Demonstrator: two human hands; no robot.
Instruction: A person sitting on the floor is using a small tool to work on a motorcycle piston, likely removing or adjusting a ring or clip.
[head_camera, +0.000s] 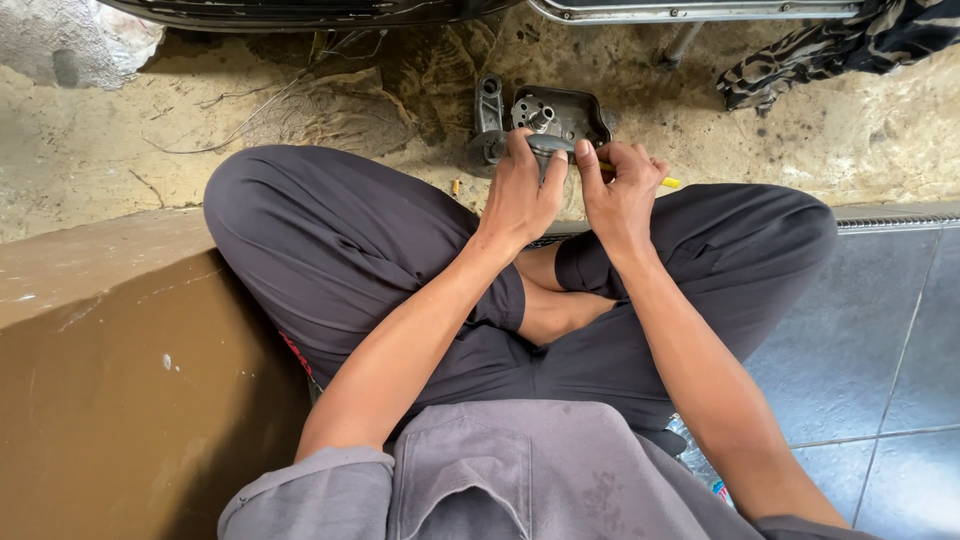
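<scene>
I sit cross-legged on the ground in dark trousers. A grey metal engine part (556, 115) with bolt holes and a short shaft lies on the dirt in front of my knees. My left hand (521, 190) presses on a rounded grey piece (549, 147) at the part's near edge, thumb against it. My right hand (617, 190) is beside it, fingers curled around a thin yellow-handled tool (669, 182) whose end sticks out to the right; the thumb also touches the grey piece.
A dark metal bracket (488, 104) lies left of the engine part. A striped cloth (842, 48) is at the top right. A vehicle's underside (300, 10) runs along the top. Brown step (100, 330) at left, grey tiles (880, 330) at right.
</scene>
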